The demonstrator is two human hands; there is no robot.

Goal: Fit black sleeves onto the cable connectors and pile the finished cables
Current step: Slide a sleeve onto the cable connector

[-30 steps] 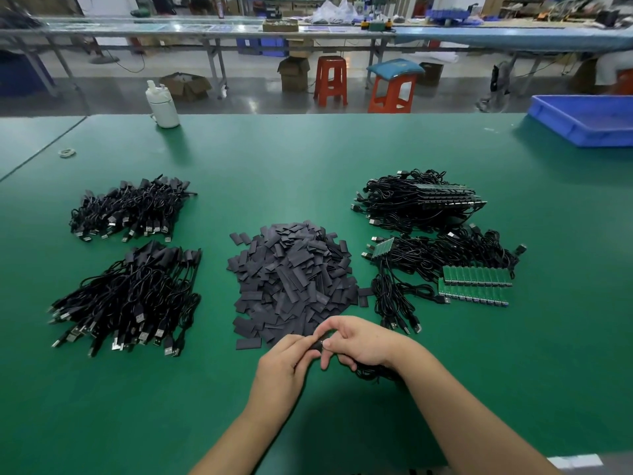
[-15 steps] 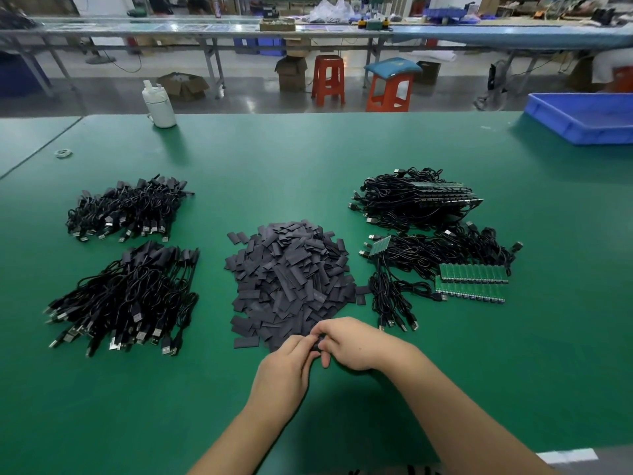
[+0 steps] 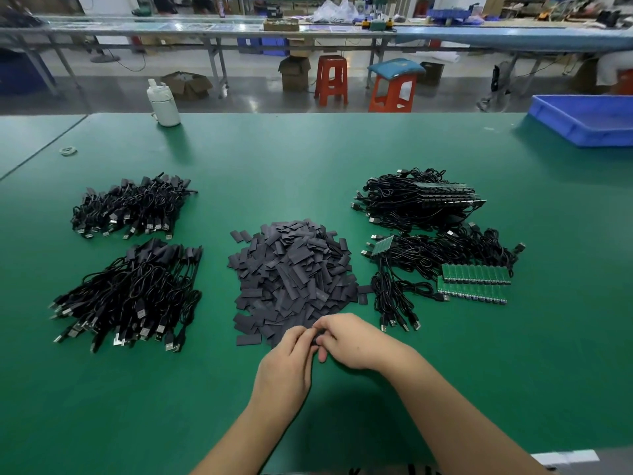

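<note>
Green worktop (image 3: 308, 159), factory floor behind. Starting at the grip: left hand (image 3: 286, 366) and right hand (image 3: 352, 341) meeting fingertip to fingertip at near edge of sleeve heap (image 3: 291, 275), both pinching one small black item (image 3: 314, 337) between them. Mostly hidden by fingers; probably a sleeve going onto a connector, can't confirm. Fingers of both curled in tight, nothing slack. Cable itself not visible under the right palm.

Pose: both forearms angled in from bottom of view, converging; wrists low, near or resting on the worktop, likely for steadiness on fiddly two-handed fitting. Working right at the heap, presumably to keep next sleeve within short reach.

Outward: two piles of cables on the left, far pile (image 3: 132, 205) and near pile (image 3: 130, 296), look like finished stock, kept apart from the rest. Unsleeved cables (image 3: 421, 200) on the right, bare green boards (image 3: 474, 282) lined up just beside them. Layout reads as right-to-left flow: raw, sleeve, done.

Far off: white bottle (image 3: 163, 104), blue bin (image 3: 589, 120) at right corner.
</note>
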